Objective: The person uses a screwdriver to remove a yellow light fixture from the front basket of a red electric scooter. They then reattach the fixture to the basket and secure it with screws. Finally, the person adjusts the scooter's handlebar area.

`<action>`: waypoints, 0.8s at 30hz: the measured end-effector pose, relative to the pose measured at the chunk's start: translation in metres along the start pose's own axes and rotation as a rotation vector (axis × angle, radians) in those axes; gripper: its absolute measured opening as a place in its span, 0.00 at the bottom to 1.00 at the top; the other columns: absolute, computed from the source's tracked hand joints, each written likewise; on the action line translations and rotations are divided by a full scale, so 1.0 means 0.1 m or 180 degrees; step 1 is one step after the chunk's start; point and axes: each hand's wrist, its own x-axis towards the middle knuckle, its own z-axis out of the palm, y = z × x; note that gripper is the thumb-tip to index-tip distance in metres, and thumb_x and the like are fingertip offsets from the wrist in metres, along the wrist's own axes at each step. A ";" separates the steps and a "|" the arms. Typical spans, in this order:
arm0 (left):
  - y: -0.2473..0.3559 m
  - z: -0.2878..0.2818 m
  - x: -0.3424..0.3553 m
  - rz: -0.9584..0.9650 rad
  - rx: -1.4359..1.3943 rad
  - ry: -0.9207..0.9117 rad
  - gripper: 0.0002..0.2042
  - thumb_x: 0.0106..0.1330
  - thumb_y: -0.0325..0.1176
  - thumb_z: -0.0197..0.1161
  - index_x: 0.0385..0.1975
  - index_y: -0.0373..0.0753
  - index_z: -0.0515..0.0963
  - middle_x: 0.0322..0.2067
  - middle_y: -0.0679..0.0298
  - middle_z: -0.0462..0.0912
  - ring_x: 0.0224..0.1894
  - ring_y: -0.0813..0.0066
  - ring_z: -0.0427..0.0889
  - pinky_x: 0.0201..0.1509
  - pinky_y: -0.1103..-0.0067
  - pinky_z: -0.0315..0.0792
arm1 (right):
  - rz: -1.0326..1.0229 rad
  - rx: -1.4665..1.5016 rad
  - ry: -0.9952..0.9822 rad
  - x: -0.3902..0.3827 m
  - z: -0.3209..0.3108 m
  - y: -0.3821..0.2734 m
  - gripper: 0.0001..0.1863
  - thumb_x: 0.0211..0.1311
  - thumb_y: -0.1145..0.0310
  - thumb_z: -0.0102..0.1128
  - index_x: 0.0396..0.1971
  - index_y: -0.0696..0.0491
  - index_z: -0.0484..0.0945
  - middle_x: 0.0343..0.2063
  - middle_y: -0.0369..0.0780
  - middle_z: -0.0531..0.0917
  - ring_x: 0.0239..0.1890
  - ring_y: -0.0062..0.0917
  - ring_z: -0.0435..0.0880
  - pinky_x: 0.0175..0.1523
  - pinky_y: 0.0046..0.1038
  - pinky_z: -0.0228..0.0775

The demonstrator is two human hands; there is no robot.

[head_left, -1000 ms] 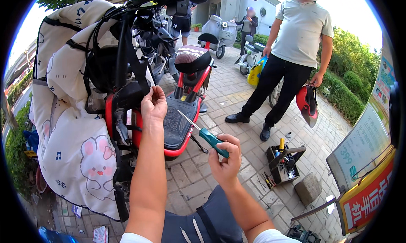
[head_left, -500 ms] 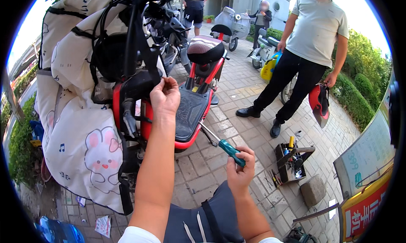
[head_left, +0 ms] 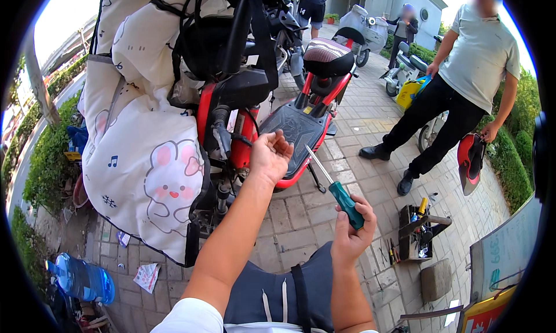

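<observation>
My right hand (head_left: 354, 233) is wrapped round the green handle of a screwdriver (head_left: 346, 205). Its long metal shaft points up and left, with the tip near the edge of a red electric scooter's black footboard (head_left: 298, 130). My left hand (head_left: 271, 157) is palm up in front of the footboard, its fingers curled in. Whatever lies inside those fingers, if anything, is too small or hidden to make out. Left of it stands the red scooter front (head_left: 243, 139) with cables and a black handlebar stem. A padded white cover with a rabbit print (head_left: 145, 159) hangs over that side.
An open toolbox (head_left: 414, 234) stands on the paving at right, with loose tools and a stone block (head_left: 436, 279) beside it. A person (head_left: 463, 72) holding a red helmet (head_left: 472, 162) stands beyond. A blue water bottle (head_left: 84, 279) lies lower left. More scooters are parked behind.
My left hand has drawn back from the scooter's black front panel, down toward the footboard. The screwdriver stays in my right hand. The whole view has shifted.
</observation>
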 end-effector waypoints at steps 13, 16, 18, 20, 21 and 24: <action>0.42 -0.32 -1.07 0.1003 0.1284 -0.0190 0.12 0.73 0.35 0.53 0.45 0.33 0.78 0.29 0.69 0.77 0.28 0.84 0.73 0.32 0.86 0.68 | -0.0370 -0.0997 -0.1133 -0.22 1.20 -0.12 0.23 0.56 0.73 0.69 0.51 0.63 0.75 0.36 0.51 0.82 0.35 0.40 0.85 0.39 0.32 0.77; 0.41 -0.39 -1.04 0.1034 0.0904 -0.0328 0.12 0.73 0.35 0.53 0.45 0.34 0.77 0.31 0.65 0.79 0.32 0.80 0.78 0.38 0.82 0.74 | -0.0422 -0.1070 -0.1198 -0.18 1.30 -0.13 0.21 0.57 0.73 0.66 0.51 0.62 0.76 0.31 0.48 0.82 0.27 0.37 0.82 0.32 0.33 0.75; 0.38 -0.40 -1.01 0.0988 0.0676 -0.0344 0.13 0.73 0.36 0.51 0.46 0.35 0.77 0.32 0.65 0.78 0.32 0.79 0.78 0.38 0.81 0.74 | -0.0669 -0.1053 -0.1102 -0.16 1.35 -0.06 0.21 0.57 0.74 0.65 0.51 0.62 0.76 0.30 0.48 0.81 0.26 0.36 0.82 0.32 0.32 0.75; 0.39 -0.33 -1.05 0.0967 0.0369 -0.0226 0.09 0.73 0.36 0.53 0.40 0.39 0.77 0.33 0.67 0.79 0.34 0.81 0.77 0.39 0.84 0.71 | -0.0580 -0.1106 -0.1180 -0.15 1.41 -0.11 0.21 0.57 0.74 0.65 0.51 0.62 0.77 0.30 0.48 0.82 0.27 0.36 0.83 0.33 0.32 0.75; 0.40 -0.35 -1.02 0.0944 0.0378 -0.0271 0.09 0.73 0.37 0.53 0.38 0.40 0.77 0.32 0.67 0.79 0.34 0.81 0.77 0.39 0.83 0.70 | -0.0598 -0.1123 -0.1199 -0.15 1.44 -0.10 0.21 0.57 0.74 0.65 0.51 0.62 0.77 0.30 0.48 0.82 0.27 0.36 0.83 0.33 0.32 0.75; 0.43 -0.36 -0.99 0.0913 0.0440 -0.0325 0.11 0.75 0.41 0.50 0.39 0.40 0.75 0.31 0.68 0.78 0.33 0.81 0.76 0.38 0.83 0.70 | -0.0470 -0.1186 -0.1219 -0.15 1.51 -0.11 0.19 0.58 0.73 0.64 0.50 0.63 0.77 0.32 0.49 0.83 0.32 0.36 0.84 0.38 0.31 0.76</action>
